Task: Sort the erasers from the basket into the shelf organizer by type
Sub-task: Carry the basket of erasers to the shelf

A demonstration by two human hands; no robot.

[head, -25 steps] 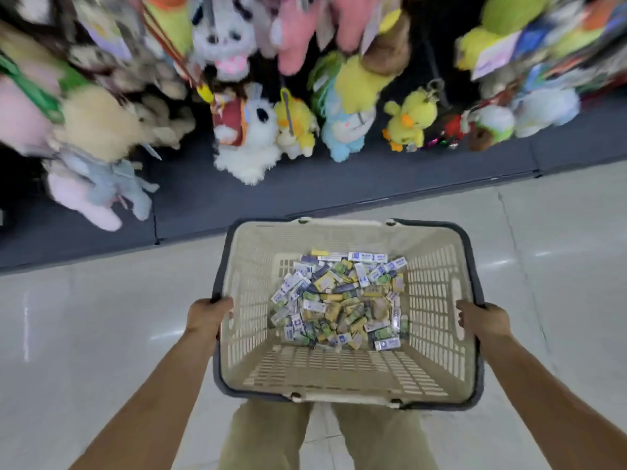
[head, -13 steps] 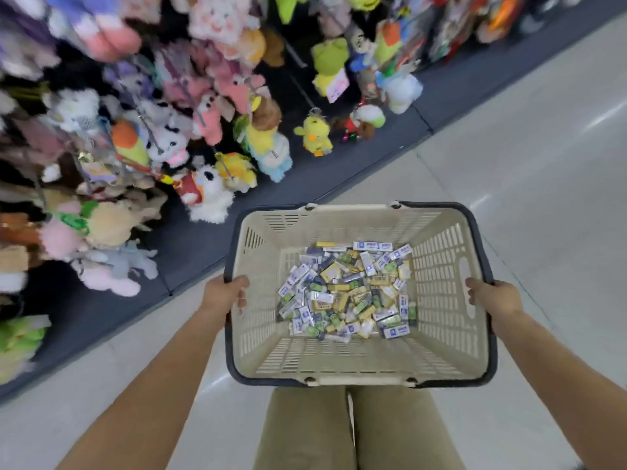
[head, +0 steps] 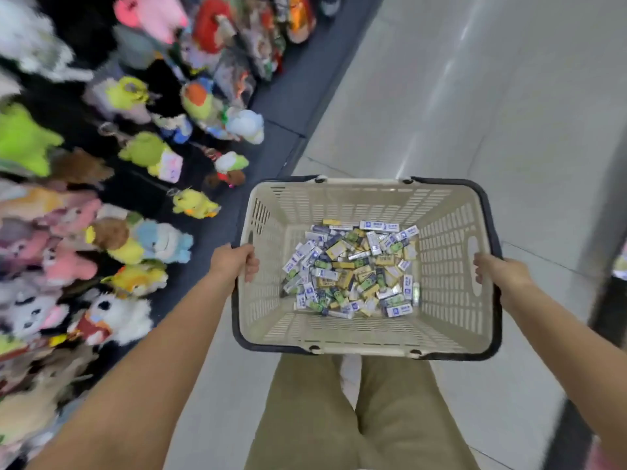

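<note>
Leftmost, blurred plush toys (head: 135, 239) crowd a dark shelf base beside the aisle. Next I see my left hand (head: 234, 262) clasped over the beige basket (head: 448, 212) rim — erasers (head: 353, 269) heaped loose on its floor — and my right hand (head: 502, 274) curled round the opposite rim. Pale floor tiles (head: 509, 96) lie beyond.

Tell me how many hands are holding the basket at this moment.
2. The left hand grips the left rim of the basket, and the right hand grips its right rim. Both are closed on the rim; no other hand shows, none seems hidden.
</note>
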